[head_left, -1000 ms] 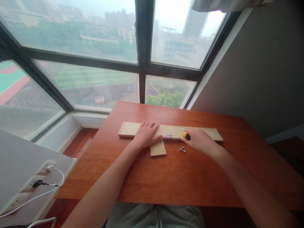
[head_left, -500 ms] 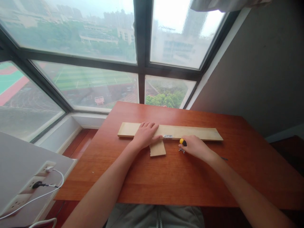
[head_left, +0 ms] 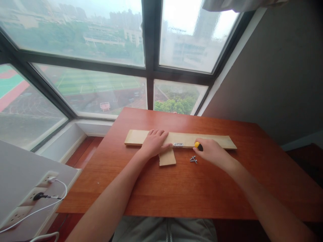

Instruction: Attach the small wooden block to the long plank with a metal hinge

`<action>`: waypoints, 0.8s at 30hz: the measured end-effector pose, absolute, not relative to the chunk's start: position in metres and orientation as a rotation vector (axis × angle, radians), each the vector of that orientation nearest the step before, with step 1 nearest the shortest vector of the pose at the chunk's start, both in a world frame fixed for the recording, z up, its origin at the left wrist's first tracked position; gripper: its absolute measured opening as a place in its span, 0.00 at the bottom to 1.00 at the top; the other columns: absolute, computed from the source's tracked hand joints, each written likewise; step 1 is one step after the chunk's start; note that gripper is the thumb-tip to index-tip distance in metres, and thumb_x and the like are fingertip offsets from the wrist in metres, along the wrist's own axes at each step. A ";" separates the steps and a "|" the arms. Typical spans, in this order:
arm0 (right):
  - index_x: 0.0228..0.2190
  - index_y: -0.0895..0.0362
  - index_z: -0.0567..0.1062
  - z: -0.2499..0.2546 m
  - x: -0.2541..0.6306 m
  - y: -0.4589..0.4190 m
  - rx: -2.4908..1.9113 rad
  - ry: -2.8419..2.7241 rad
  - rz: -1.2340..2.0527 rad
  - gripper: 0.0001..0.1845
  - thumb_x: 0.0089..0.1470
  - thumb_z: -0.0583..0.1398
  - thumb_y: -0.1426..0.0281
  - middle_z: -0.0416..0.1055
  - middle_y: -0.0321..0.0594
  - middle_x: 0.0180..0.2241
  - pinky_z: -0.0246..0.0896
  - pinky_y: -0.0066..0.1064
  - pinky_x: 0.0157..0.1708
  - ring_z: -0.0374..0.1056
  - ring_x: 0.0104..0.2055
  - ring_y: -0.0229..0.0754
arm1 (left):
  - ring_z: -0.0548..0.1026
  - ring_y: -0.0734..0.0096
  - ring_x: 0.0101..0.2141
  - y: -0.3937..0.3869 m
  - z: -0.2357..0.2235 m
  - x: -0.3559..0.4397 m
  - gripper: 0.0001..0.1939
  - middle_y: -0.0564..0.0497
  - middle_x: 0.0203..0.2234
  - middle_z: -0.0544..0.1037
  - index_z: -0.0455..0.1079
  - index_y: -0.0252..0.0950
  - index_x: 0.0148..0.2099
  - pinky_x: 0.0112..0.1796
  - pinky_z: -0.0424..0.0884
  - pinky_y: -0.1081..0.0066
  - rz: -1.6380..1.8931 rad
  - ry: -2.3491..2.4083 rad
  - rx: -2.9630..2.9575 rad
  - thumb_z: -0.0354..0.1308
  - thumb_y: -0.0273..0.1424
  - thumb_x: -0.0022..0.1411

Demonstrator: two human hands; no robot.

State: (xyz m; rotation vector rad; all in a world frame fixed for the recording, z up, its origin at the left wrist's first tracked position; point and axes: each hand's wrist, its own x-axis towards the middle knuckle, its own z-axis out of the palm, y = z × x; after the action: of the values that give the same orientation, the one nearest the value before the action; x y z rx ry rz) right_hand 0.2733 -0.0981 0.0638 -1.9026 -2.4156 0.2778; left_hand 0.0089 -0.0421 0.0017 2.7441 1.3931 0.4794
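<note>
A long pale wooden board [head_left: 186, 138] lies across the table. My left hand [head_left: 155, 143] rests flat on it, fingers stretched out and thumb pointing toward a small silver metal plate [head_left: 178, 145] at the board's near edge. Under that hand, a short wooden piece [head_left: 168, 158] sticks out toward me. My right hand [head_left: 212, 152] is closed around a yellow-and-black screwdriver handle [head_left: 199, 146], just in front of the board and right of the plate. The tool's shaft is hidden. Several loose screws [head_left: 193, 159] lie on the table left of my right hand.
The reddish-brown wooden table [head_left: 176, 191] stands against large dark-framed windows [head_left: 153, 67]. Power sockets with plugged-in cables [head_left: 40, 196] are on a low white wall at the left. A grey sloping wall [head_left: 272, 77] rises on the right.
My right hand has moved slightly right and up with the screwdriver, away from the screws, which now show fully. My left hand, the board and the plate stay put.
</note>
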 end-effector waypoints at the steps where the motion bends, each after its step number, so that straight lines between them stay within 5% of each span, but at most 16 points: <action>1: 0.32 0.54 0.72 0.071 0.274 -0.098 -1.891 -2.393 0.260 0.07 0.57 0.56 0.65 0.76 0.40 0.30 0.54 0.30 0.31 0.70 0.33 0.44 | 0.68 0.54 0.51 -0.042 0.001 0.009 0.26 0.43 0.50 0.72 0.65 0.41 0.57 0.53 0.59 0.58 0.483 1.393 2.739 0.51 0.52 0.64; 14: 0.32 0.51 0.75 0.166 0.259 -0.122 -1.566 -1.938 -0.038 0.07 0.53 0.61 0.61 0.75 0.34 0.26 0.58 0.31 0.26 0.69 0.26 0.41 | 0.68 0.54 0.52 -0.041 -0.001 0.009 0.27 0.42 0.52 0.72 0.64 0.40 0.58 0.54 0.58 0.58 0.492 1.391 2.747 0.50 0.52 0.65; 24: 0.30 0.52 0.75 0.152 0.243 -0.101 -1.379 -1.784 0.089 0.17 0.56 0.59 0.51 0.74 0.36 0.23 0.62 0.31 0.27 0.71 0.26 0.41 | 0.68 0.54 0.52 -0.041 -0.002 0.008 0.28 0.42 0.51 0.72 0.64 0.40 0.58 0.54 0.59 0.58 0.492 1.390 2.745 0.50 0.52 0.65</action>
State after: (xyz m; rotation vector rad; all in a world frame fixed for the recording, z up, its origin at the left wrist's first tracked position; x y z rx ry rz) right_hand 0.2429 -0.1008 0.1518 -1.3791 -1.7843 0.0892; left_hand 0.0084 -0.0414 -0.0020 2.7452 1.3896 0.4923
